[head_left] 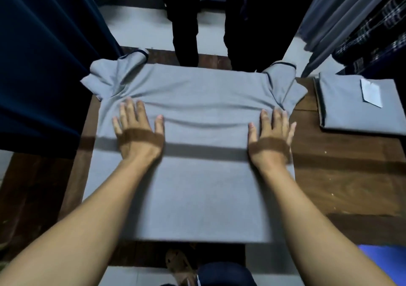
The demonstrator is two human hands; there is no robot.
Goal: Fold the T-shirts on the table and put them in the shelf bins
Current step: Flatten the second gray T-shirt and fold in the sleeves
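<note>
A grey T-shirt (193, 180) lies spread flat across a dark wooden table (342, 175), its two sleeves with dark trim bunched at the far corners. My left hand (138, 131) presses flat on the left part of the shirt with fingers straight and spread. My right hand (271, 136) lies flat on the right part in the same way. Shallow wrinkles run across the cloth between and beyond my fingers. A second grey T-shirt (356, 107), folded into a rectangle with a white tag on top, rests at the table's right side.
Dark blue hanging cloth (44, 54) crowds the table's left side. Grey and checked garments (362, 21) hang at the right. A person in dark trousers (219, 21) stands at the far edge. A sandalled foot (178, 263) shows below the near edge.
</note>
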